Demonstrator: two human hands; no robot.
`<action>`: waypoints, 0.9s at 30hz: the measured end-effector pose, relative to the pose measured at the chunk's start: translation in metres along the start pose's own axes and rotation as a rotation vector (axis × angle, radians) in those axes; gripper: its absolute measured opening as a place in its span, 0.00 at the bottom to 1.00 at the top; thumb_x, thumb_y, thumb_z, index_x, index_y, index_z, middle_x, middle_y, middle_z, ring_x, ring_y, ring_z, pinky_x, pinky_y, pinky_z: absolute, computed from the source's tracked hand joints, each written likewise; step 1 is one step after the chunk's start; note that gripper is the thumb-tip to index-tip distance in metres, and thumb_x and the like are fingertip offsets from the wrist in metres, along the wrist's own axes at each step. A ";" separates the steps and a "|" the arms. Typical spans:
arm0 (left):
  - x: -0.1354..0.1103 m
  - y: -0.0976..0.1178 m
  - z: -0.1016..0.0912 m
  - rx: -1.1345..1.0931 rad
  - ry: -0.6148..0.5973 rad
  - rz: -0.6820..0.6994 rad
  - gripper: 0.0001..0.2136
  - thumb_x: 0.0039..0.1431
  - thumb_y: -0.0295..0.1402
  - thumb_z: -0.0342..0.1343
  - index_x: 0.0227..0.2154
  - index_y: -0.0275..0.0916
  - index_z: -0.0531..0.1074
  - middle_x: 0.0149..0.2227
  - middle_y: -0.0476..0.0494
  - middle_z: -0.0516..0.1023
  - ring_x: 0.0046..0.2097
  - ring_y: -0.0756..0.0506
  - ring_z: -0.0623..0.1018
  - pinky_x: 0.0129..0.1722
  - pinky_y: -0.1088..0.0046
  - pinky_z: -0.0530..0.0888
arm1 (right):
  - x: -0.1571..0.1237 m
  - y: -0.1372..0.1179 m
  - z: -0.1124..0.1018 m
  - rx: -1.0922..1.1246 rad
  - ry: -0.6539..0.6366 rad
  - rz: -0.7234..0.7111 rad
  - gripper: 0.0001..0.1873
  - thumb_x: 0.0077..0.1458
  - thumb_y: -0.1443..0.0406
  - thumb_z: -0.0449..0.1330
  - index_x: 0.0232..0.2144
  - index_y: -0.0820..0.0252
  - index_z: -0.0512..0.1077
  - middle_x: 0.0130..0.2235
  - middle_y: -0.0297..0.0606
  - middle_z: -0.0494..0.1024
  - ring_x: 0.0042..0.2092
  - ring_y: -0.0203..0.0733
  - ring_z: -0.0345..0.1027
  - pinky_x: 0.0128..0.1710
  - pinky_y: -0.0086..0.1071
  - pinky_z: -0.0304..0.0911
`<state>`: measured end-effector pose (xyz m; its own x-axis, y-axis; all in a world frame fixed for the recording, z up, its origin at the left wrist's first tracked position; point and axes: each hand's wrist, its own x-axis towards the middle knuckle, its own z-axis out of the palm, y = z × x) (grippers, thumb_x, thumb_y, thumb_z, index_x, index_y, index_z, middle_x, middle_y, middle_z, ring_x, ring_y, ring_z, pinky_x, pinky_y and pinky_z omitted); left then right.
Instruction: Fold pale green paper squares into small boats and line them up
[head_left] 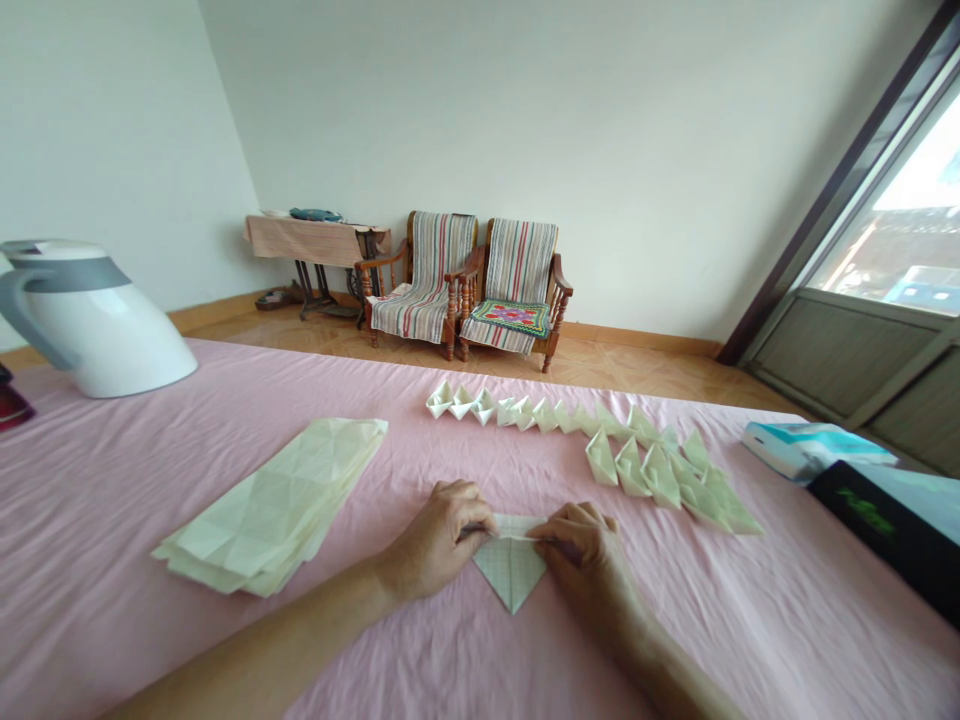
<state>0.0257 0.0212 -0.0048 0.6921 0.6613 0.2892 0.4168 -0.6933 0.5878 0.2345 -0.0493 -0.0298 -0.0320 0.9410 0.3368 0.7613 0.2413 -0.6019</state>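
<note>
Between my two hands lies a partly folded sheet of pale squared paper (511, 572), its pointed corner toward me. My left hand (451, 530) pinches its upper left edge, fingers curled in. At the upper right edge, my right hand (583, 545) pinches the same paper with thumb and fingers. A narrow fold runs across the top between the hands. To the left rests a stack of creased pale paper sheets (277, 500). Beyond my hands stand several folded paper boats (645, 465), set in rows that run to the right.
A pink cloth (420, 660) covers the surface. At the left stands a white and grey jug (127, 325); at the right are a blue and white tissue pack (810, 447) and a black box (870, 520). Two wooden chairs (450, 290) stand by the far wall.
</note>
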 end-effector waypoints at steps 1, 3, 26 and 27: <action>0.000 -0.001 0.000 -0.004 -0.001 0.006 0.09 0.54 0.17 0.58 0.30 0.38 0.77 0.31 0.49 0.74 0.38 0.47 0.74 0.41 0.71 0.63 | 0.000 0.001 0.001 0.001 0.002 0.001 0.11 0.53 0.72 0.61 0.33 0.49 0.78 0.31 0.31 0.75 0.38 0.42 0.65 0.42 0.39 0.48; 0.000 -0.001 0.000 -0.012 -0.006 0.019 0.10 0.54 0.16 0.58 0.29 0.38 0.76 0.31 0.49 0.74 0.38 0.48 0.74 0.42 0.72 0.63 | 0.000 0.003 0.002 0.000 0.007 0.002 0.11 0.53 0.72 0.61 0.32 0.49 0.78 0.30 0.31 0.75 0.38 0.43 0.65 0.42 0.39 0.48; -0.001 -0.001 -0.002 0.011 -0.009 0.027 0.11 0.53 0.16 0.56 0.32 0.39 0.77 0.31 0.48 0.74 0.37 0.47 0.74 0.42 0.71 0.64 | -0.001 -0.003 -0.007 -0.087 0.003 -0.015 0.10 0.54 0.71 0.61 0.33 0.49 0.78 0.31 0.32 0.75 0.38 0.42 0.65 0.40 0.37 0.51; -0.001 -0.001 -0.002 0.014 -0.011 0.033 0.11 0.53 0.16 0.55 0.31 0.39 0.77 0.31 0.48 0.74 0.37 0.47 0.74 0.42 0.71 0.64 | -0.001 -0.002 -0.006 -0.089 0.006 -0.026 0.10 0.55 0.71 0.61 0.32 0.49 0.78 0.31 0.32 0.75 0.38 0.42 0.65 0.40 0.37 0.51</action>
<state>0.0235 0.0217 -0.0041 0.7116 0.6352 0.3001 0.4019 -0.7185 0.5677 0.2375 -0.0522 -0.0247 -0.0485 0.9333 0.3559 0.8149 0.2431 -0.5262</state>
